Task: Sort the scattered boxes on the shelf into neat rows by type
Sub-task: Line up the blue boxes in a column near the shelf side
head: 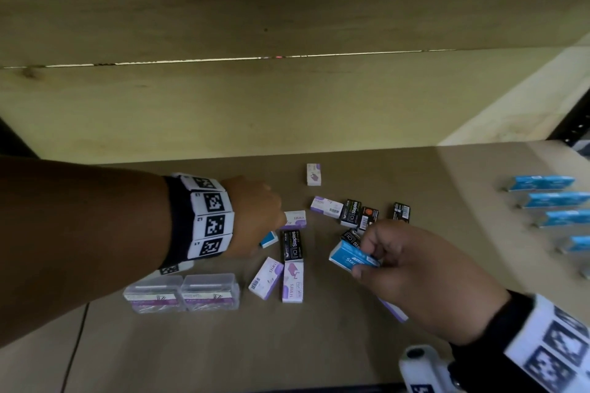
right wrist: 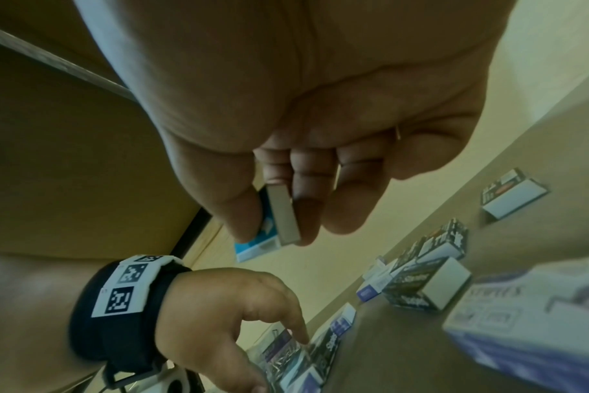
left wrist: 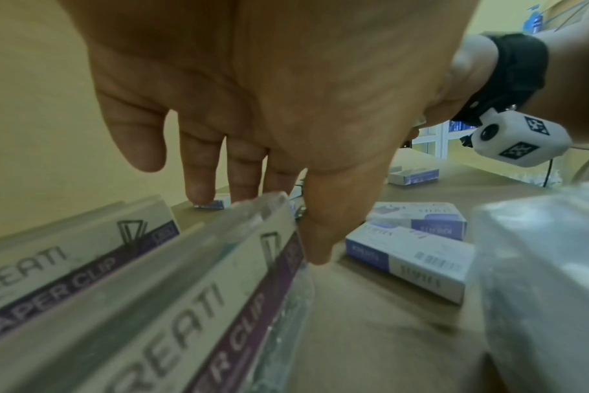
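My right hand (head: 364, 260) hovers above the shelf and pinches a blue staple box (head: 352, 255) between thumb and fingers; the right wrist view shows that blue box (right wrist: 252, 247) end-on. My left hand (head: 281, 217) reaches in from the left, fingers extended, one fingertip (left wrist: 199, 192) touching a white-and-purple box (head: 296, 218). A small blue box (head: 268, 239) lies partly under that hand. Scattered mid-shelf are black staple boxes (head: 351, 212) and more white-and-purple boxes (head: 326, 206). At the right, several blue boxes (head: 542, 183) lie in a row.
Two clear paper clip cases (head: 182, 293) sit side by side near the front left, under my left forearm. Another white-and-purple box (head: 313, 174) lies alone near the wooden back wall (head: 287, 105). Bare shelf board (head: 447, 201) separates the pile from the blue row.
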